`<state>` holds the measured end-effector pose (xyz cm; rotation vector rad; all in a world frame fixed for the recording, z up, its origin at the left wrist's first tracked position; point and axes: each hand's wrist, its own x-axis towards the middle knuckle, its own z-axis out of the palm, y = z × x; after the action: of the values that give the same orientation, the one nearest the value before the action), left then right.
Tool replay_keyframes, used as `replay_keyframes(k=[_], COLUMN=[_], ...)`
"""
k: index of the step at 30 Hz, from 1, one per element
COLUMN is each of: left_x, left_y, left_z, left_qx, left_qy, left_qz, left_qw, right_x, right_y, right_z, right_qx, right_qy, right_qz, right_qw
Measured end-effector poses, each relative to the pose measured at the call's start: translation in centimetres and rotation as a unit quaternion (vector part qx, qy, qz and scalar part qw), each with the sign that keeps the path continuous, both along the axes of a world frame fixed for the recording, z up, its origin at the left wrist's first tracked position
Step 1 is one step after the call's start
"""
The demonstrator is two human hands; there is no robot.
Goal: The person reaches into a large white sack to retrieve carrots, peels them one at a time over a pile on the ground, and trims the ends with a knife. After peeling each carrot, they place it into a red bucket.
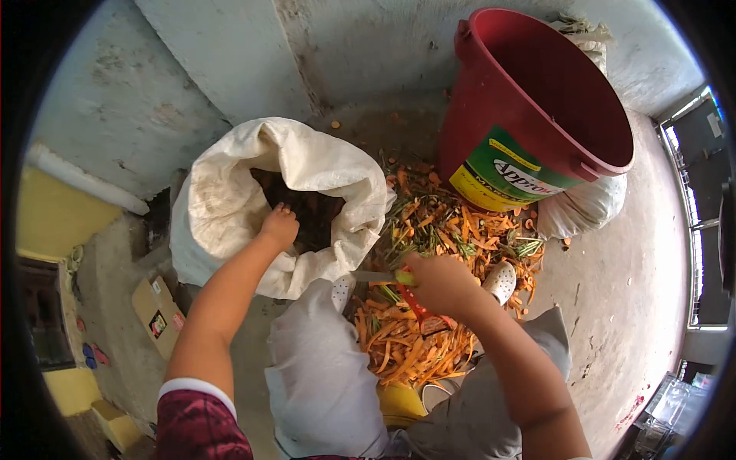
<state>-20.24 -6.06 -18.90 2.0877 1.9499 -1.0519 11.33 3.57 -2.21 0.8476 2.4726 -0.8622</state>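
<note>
My left hand (280,227) reaches into the mouth of a white woven sack (222,169), fingers curled over its dark contents (310,218); what they hold is hidden. In my right hand (445,285) is a knife (374,277), its blade pointing left toward the sack's lower rim. A yellow-green piece shows at the knife's grip, by my fingers. Just below that hand, a red plastic item (414,307) overlaps the heap of orange peelings (410,353) between my legs.
A large maroon bin (475,100) with a green and yellow label stands at the back right, a white sack (586,205) behind it. Peelings and green stalks cover the floor around my clogs (500,282). Cardboard (157,314) leans at the left. A wall (368,54) rises behind.
</note>
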Motion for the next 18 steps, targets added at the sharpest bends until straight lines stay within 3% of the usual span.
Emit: replay_keyframes(k=[2, 5, 6, 8, 9, 18], left_x=[-0.1, -3.0, -5.7, -8.8, -8.7, -15.9], left_y=[1.5, 3.1, 3.5, 2.8, 2.8, 2.2], left_z=[-1.4, -4.7, -6.8, -5.8, -4.0, -4.9], left_qx=[-0.045, 0.045, 0.032, 0.187, 0.154, 0.178], left_qy=[-0.094, -0.08, -0.057, -0.177, -0.103, -0.045], left_qz=[0.101, 0.311, 0.293, 0.424, 0.459, 0.467], left_qw=[0.989, 0.946, 0.954, 0.868, 0.869, 0.865], right_x=[-0.1, -0.1, -0.2, -0.1, -0.2, -1.8], right_y=[-0.1, 0.5, 0.8, 1.3, 1.7, 2.1], right_z=[0.0, -0.2, -0.4, -0.8, -0.6, -2.2], right_qx=[-0.004, 0.005, 0.005, 0.0, -0.001, -0.044], right_qy=[0.002, 0.0, -0.004, -0.008, -0.017, -0.041], right_qz=[0.006, 0.003, 0.004, -0.009, -0.015, -0.02], right_qw=[1.0, 1.0, 1.0, 1.0, 1.0, 0.998])
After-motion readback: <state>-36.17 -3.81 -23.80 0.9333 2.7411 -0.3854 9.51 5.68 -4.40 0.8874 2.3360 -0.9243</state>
